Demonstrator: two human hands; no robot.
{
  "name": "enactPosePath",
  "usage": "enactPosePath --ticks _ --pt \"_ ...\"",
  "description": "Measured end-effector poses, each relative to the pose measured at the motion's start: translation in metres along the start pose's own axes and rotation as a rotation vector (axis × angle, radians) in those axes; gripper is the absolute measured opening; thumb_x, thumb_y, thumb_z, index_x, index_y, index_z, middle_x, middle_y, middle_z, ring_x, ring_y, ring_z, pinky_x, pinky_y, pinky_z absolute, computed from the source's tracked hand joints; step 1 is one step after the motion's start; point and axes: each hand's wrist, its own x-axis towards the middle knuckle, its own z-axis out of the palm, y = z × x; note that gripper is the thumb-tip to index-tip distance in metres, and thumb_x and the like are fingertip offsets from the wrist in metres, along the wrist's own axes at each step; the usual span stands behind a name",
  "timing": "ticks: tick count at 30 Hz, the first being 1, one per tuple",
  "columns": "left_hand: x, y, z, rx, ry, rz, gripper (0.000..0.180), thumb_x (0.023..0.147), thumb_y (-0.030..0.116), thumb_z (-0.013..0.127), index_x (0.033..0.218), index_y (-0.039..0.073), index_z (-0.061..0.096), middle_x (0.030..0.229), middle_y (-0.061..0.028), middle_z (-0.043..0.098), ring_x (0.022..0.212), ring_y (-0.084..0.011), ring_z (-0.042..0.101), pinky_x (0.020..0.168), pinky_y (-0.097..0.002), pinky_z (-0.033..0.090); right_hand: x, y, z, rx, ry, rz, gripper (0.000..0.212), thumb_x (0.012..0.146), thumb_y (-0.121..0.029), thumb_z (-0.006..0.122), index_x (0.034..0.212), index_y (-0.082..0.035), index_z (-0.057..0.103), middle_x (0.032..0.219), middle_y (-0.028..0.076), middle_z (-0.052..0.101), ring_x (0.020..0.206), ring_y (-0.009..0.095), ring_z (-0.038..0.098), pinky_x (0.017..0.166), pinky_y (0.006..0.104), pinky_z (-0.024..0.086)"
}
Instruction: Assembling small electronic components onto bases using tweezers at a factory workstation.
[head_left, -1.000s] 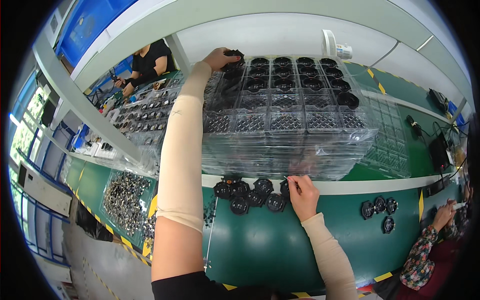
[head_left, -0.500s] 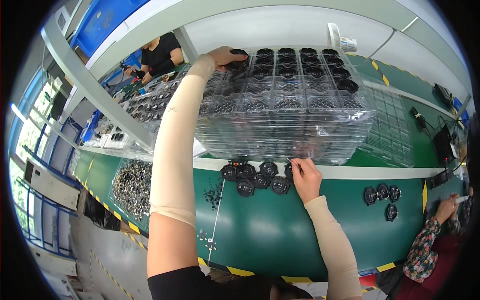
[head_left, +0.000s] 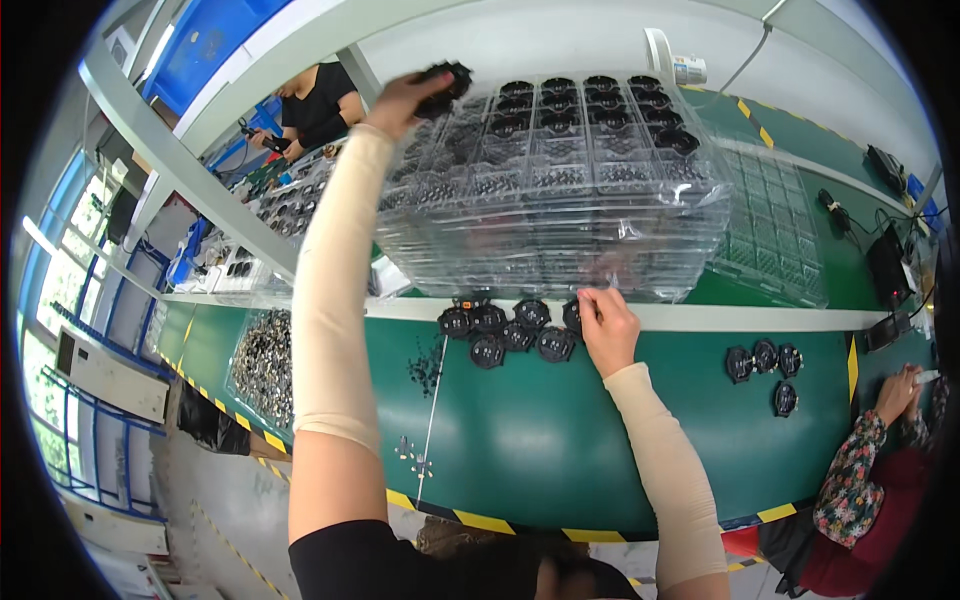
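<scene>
My left hand (head_left: 398, 104), arm stretched far forward, is closed around black round watch cases (head_left: 445, 88); more than one seems stacked in it. They are held above the far left of a tall stack of clear plastic trays (head_left: 560, 235). Watch cases (head_left: 600, 100) sit in pockets of the top tray. My right hand (head_left: 610, 328) is closed in a pinch by the near side of the stack; what its fingers hold is hidden. Just left of it lies a watch case (head_left: 572, 316), partly covered by the fingers, beside a group of several watch cases (head_left: 520, 335) on the green table.
Small black parts (head_left: 425, 372) and small metallic pieces (head_left: 413, 455) lie left on the table (head_left: 540, 440). A tray heaped with small parts (head_left: 262, 365) stands farther left. Several watch cases (head_left: 765, 358) lie right, near a co-worker's hands (head_left: 897, 395). A shelf post (head_left: 190, 170) rises left.
My left hand has lifted off the top tray and moved left, carrying watch cases. My right hand keeps its pinch by the table's watch cases. The whole view has shifted slightly.
</scene>
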Motion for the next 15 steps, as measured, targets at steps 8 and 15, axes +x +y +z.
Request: enactPosePath --ticks 8,15 --pt "-0.207 0.045 0.105 -0.006 -0.352 -0.08 0.041 0.08 0.002 0.071 0.119 0.0 0.058 0.095 -0.007 0.068 0.081 -0.012 0.064 0.076 -0.0269 0.053 0.005 0.009 -0.008 -0.024 0.056 0.075 0.004 0.083 -0.01 0.068 0.086 -0.007 0.068 0.077 0.007 0.064 0.059 0.024 0.062 0.053 0.0338 0.048" --pt "-0.254 -0.097 0.176 -0.087 -0.395 -0.327 0.043 0.078 0.005 0.075 0.115 -0.007 0.058 0.099 -0.0054 0.066 0.089 -0.0101 0.061 0.082 -0.0241 0.049 -0.004 0.003 -0.013 -0.028 0.079 -0.023 0.007 0.082 -0.008 0.069 0.089 -0.008 0.067 0.079 0.005 0.064 0.061 0.021 0.063 0.054 0.0306 0.048"
